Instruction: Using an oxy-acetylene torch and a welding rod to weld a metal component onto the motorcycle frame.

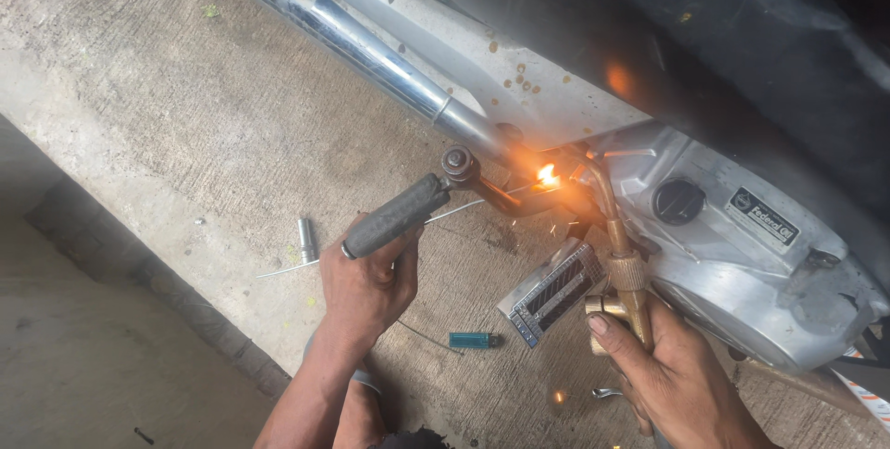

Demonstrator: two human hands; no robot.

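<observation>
Soft even daylight on the concrete floor (167,115), orange glow and lens flare around the torch flame (548,174), deep shadow top right, slight wide-angle bending at edges, mostly sharp focus.

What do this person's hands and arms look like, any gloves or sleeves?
Both are bare: no gloves, rings or watch show on the left hand or the right hand. The left forearm is uncovered to the frame's edge. The right thumbnail looks short and smudged.

On the concrete floor (139,88), a lighter (470,341) lies between a socket (305,240) and a footrest (554,290).
</observation>
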